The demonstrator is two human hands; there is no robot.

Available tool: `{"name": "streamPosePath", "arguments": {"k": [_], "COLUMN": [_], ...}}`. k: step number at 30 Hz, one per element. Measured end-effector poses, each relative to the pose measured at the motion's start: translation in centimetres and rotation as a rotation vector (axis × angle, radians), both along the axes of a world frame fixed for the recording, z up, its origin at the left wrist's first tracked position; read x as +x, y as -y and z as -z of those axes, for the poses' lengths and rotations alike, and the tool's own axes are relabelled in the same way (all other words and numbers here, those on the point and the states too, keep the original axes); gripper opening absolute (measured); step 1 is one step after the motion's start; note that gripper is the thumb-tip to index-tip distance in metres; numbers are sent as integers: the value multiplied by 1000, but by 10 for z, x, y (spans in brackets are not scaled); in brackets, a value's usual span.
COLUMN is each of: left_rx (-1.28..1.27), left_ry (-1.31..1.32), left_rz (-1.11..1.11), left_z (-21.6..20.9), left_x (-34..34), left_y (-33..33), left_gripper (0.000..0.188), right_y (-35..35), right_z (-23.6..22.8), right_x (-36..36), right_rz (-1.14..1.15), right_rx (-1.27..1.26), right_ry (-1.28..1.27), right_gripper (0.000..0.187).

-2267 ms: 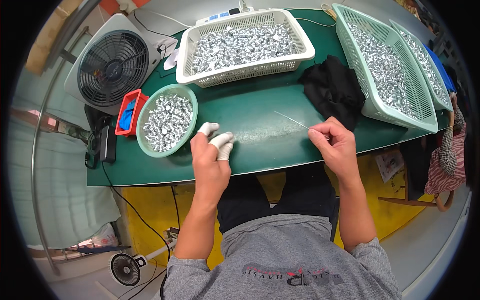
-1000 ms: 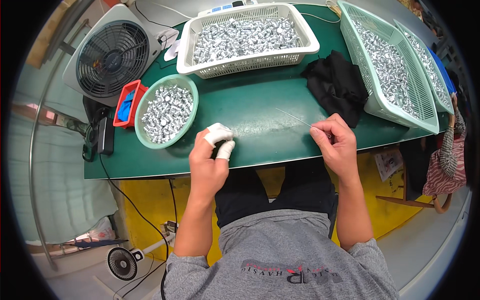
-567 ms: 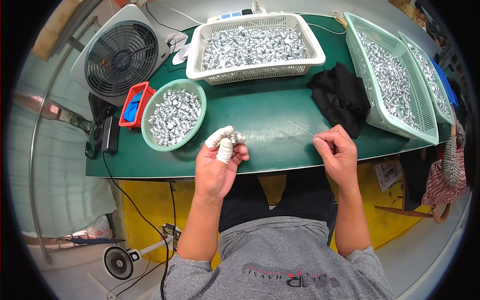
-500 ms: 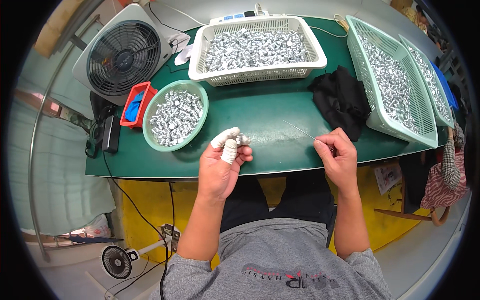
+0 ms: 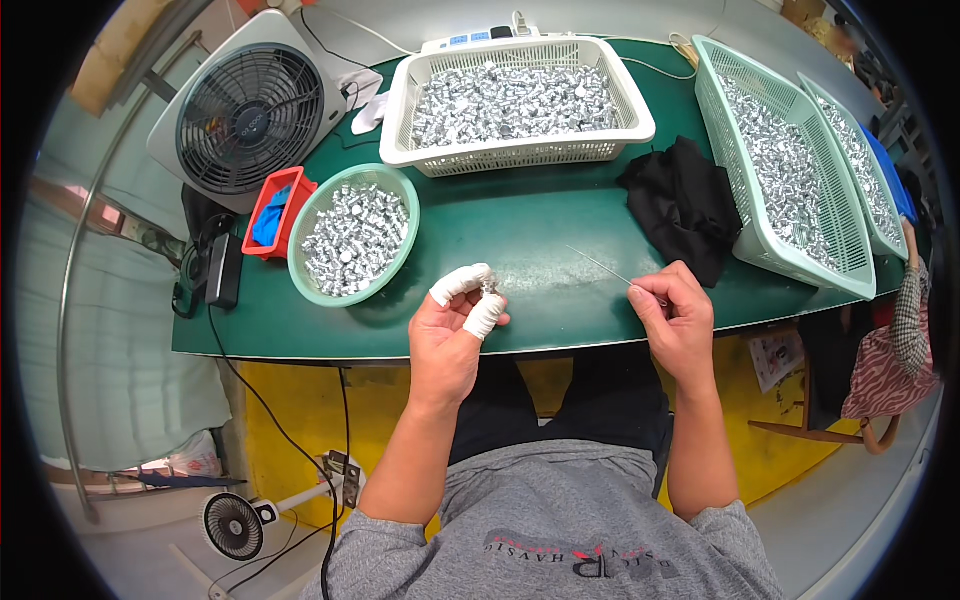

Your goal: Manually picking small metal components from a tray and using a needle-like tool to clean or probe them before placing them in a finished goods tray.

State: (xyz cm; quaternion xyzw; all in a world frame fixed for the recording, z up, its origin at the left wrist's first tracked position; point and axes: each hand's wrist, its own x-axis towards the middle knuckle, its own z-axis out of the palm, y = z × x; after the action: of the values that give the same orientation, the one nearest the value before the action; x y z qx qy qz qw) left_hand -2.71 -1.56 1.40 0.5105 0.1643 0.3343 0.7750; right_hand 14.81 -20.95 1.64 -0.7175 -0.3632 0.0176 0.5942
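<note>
Between the white-wrapped thumb and forefinger of my left hand (image 5: 458,325) I pinch a small silvery metal part (image 5: 490,286), mostly covered by the fingertips. My right hand (image 5: 677,315) is closed on a thin metal rod with a fine tip (image 5: 598,263), which points up and left toward the left hand without touching it. Both hands are above the near edge of the green table (image 5: 520,215). Left of my left hand stands a round pale-green basket (image 5: 411,235) filled with similar silvery parts.
At the back is a white basket (image 5: 520,158) of metal parts; two pale-green baskets (image 5: 800,265) of them stand at right. Black cloth (image 5: 685,205) lies beside these. A red bin (image 5: 285,225) and a box fan (image 5: 250,120) stand left. Another person's arm (image 5: 910,320) shows far right.
My left hand has moved slightly right and turned, bringing its thumb and forefinger together around the metal part. The right hand and rod stay nearly still. The other person's arm has risen toward the far-right basket.
</note>
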Motion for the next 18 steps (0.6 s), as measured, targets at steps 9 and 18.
{"name": "streamPosePath", "arguments": {"k": [9,18], "left_rx": [-201,-247], "left_ry": [57,73], "left_rz": [63,91], "left_z": [1,2], "left_x": [-1,1], "left_y": [-3,-6], "left_gripper": [29,25], "right_y": [1,1], "right_z": [1,0], "right_x": [0,2], "right_rz": [-1,-29], "right_rx": [-5,-36], "right_ry": [1,2], "right_gripper": [3,1]}}
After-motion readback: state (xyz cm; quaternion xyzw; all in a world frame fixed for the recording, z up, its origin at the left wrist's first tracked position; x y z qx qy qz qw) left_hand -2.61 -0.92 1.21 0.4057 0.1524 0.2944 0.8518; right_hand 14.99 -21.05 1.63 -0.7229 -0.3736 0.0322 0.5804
